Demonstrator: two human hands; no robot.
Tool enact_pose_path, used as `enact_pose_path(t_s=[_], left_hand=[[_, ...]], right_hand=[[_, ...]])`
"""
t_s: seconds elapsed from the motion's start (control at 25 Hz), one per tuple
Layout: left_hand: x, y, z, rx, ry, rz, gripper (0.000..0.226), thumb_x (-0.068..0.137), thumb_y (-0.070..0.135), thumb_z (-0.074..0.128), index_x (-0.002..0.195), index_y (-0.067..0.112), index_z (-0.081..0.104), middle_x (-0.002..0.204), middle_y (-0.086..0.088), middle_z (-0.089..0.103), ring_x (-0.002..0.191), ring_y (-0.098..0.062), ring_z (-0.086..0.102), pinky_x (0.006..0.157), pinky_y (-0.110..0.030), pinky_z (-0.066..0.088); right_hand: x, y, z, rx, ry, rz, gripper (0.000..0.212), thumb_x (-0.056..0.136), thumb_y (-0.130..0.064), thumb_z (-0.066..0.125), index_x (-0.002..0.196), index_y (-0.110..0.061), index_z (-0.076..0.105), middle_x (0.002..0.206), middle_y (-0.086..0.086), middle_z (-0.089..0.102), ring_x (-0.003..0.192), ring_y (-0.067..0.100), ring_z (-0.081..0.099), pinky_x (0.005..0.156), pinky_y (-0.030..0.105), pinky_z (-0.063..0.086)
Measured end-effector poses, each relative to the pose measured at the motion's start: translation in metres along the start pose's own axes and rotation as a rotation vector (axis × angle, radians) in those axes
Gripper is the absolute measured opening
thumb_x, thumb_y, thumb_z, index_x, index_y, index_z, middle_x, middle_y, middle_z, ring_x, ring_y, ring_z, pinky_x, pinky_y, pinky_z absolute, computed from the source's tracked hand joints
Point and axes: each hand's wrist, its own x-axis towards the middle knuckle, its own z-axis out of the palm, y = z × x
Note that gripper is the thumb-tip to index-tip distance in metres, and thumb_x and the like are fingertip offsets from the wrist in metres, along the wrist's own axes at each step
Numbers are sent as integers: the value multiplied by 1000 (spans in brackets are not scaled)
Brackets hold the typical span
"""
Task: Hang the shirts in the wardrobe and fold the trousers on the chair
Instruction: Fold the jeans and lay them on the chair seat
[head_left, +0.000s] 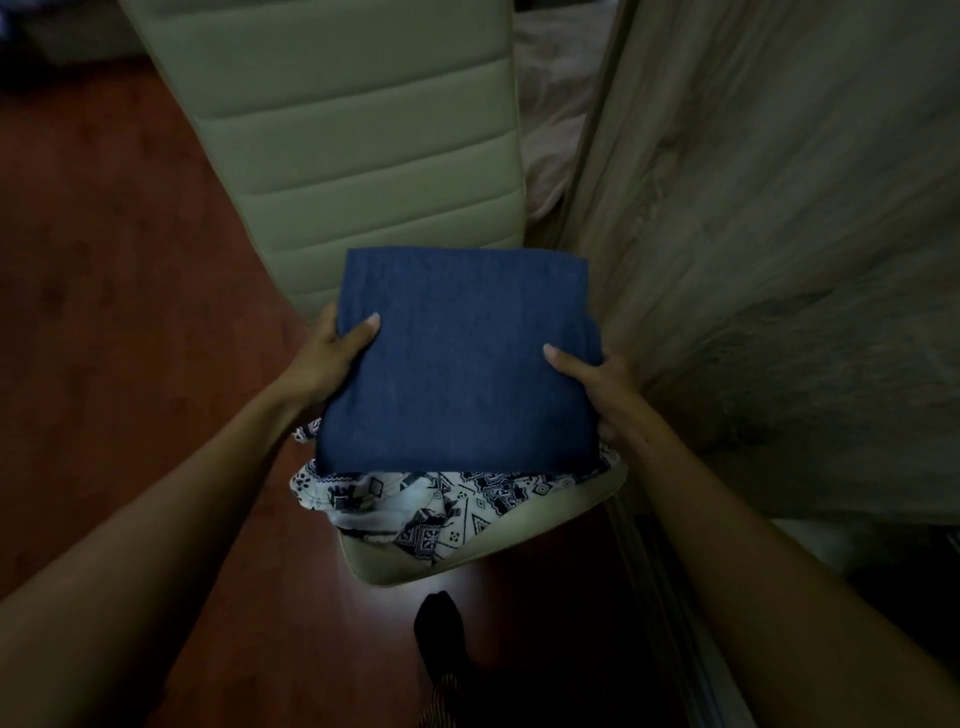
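Note:
A folded pair of blue denim trousers (460, 358) forms a neat square over the seat of a cream padded chair (337, 145). My left hand (332, 353) grips its left edge, thumb on top and fingers underneath. My right hand (592, 379) grips the right edge the same way. Under the denim lies a white garment with a black geometric print (441, 504), spread on the seat and hanging over the front edge. Whether the denim rests on it or is held just above it cannot be told.
A light wood-grain wardrobe door (779, 260) stands close on the right, with its sliding track (654, 571) along the floor. Red-brown floor (104, 312) lies to the left. My dark-socked foot (439, 629) stands just before the chair. Pale bedding (556, 104) shows behind the chair.

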Motion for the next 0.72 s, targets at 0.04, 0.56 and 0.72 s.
enact_pose_path(t_s=[0.04, 0.56, 0.72], left_hand=[[-9, 9, -1, 1, -15, 15, 36, 96, 30, 52, 128, 18, 44, 120, 0, 60, 104, -11, 63, 82, -28, 54], [-173, 15, 181, 137, -345, -75, 43, 92, 33, 55, 129, 35, 33, 117, 15, 52, 100, -4, 58, 73, -21, 50], [-186, -5, 270, 224, -532, -22, 46, 92, 32, 58, 133, 29, 37, 128, 9, 52, 115, -12, 56, 92, -32, 49]], right_hand=[[-11, -3, -4, 42, -51, 35, 57, 73, -25, 77, 124, -13, 56, 118, 5, 66, 103, 20, 66, 80, 33, 55], [-246, 133, -164, 568, -109, 193, 39, 86, -16, 63, 124, -11, 59, 123, 8, 65, 108, 24, 65, 76, 37, 56], [-306, 174, -223, 740, 35, 143, 33, 90, -18, 59, 121, -8, 62, 122, 12, 65, 105, 25, 66, 74, 36, 57]])
